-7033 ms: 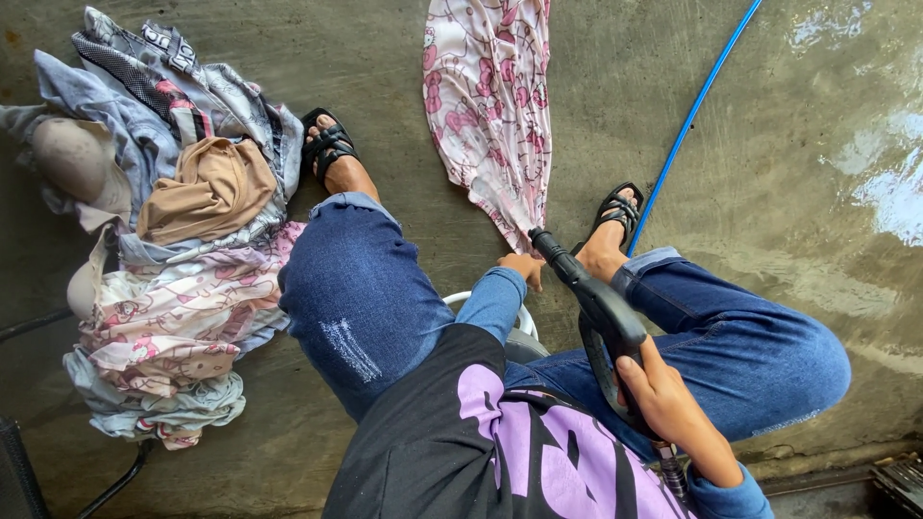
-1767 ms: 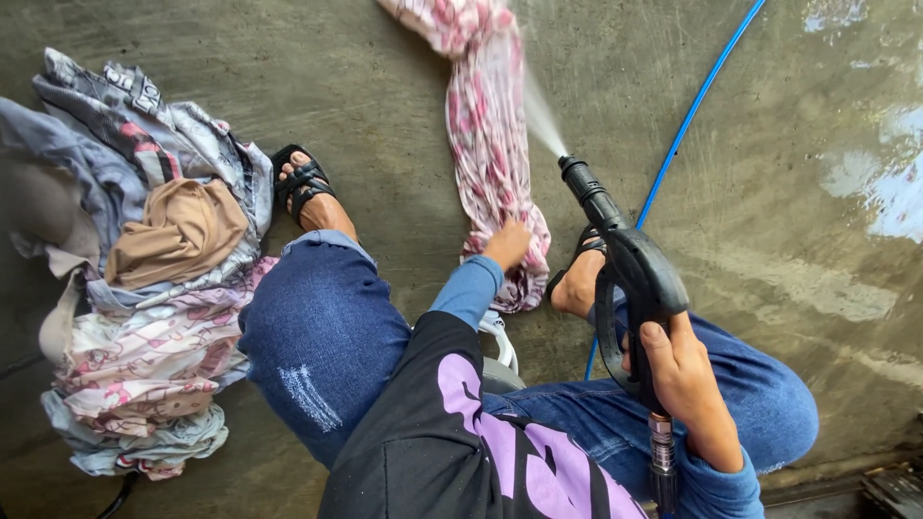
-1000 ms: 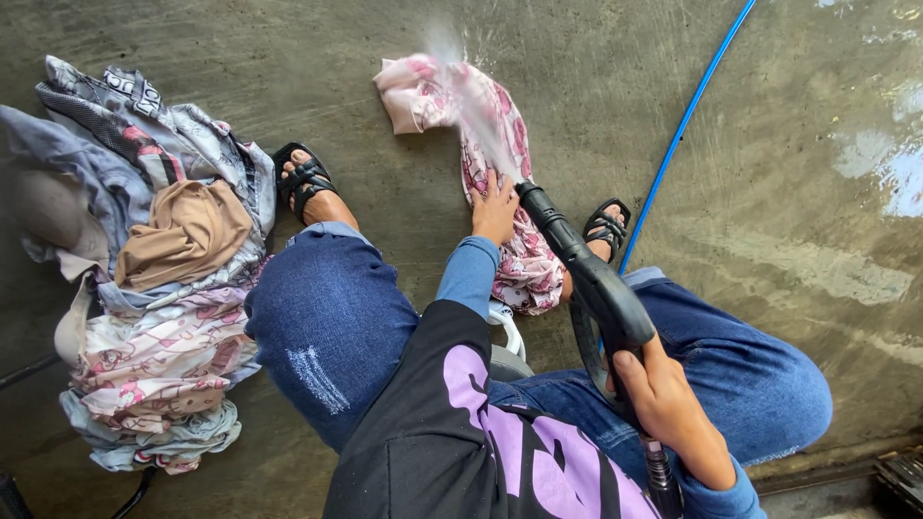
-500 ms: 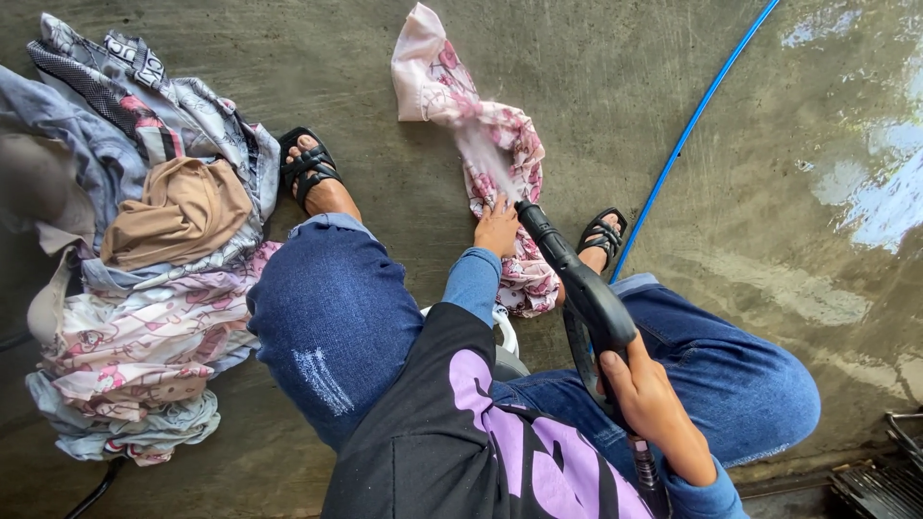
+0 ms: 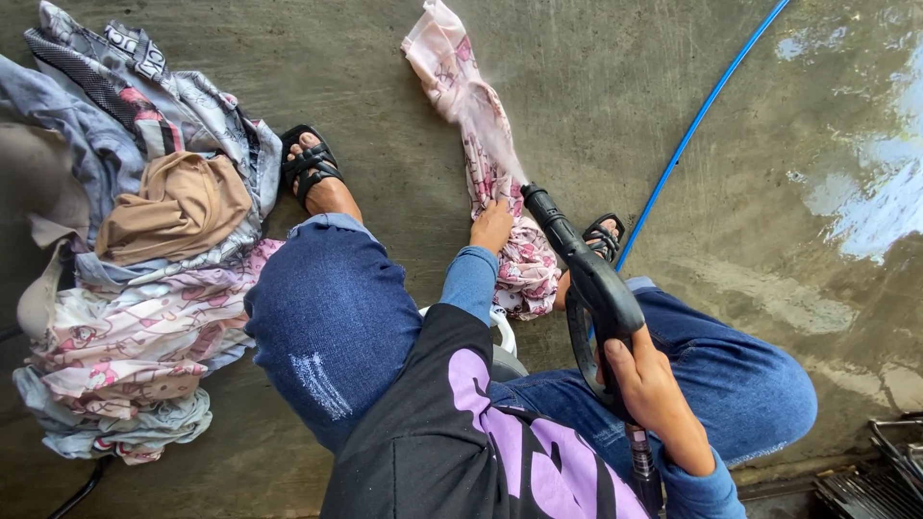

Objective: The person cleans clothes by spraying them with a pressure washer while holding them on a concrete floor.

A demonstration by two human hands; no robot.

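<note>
Pile of clothes (image 5: 135,259): at the far left we see a heap of mixed garments on the concrete floor (image 5: 385,86), with a tan piece on top and pink patterned cloth lower down.
Left foot: a black sandal (image 5: 310,171) sits just beside the heap, toes pointing away from us.
Left hand (image 5: 492,226): our left hand presses down on the pink floral cloth (image 5: 481,144), fingers flat on it, pinning its near end to the floor. We cannot tell whether the fingers pinch any fabric.
Pink floral cloth: it lies stretched out on the floor, running from between our 2 feet away to the top of the view, twisted along its length.
Spray gun (image 5: 582,279): the black gun points up and left, its nozzle just above the cloth near the left hand, and a fine mist shows over the cloth.
Right hand (image 5: 654,394): our right hand has its grip clamped around the gun's handle.
Blue hose (image 5: 692,135): it runs across the wet floor from beside the right foot to the upper right.
</note>
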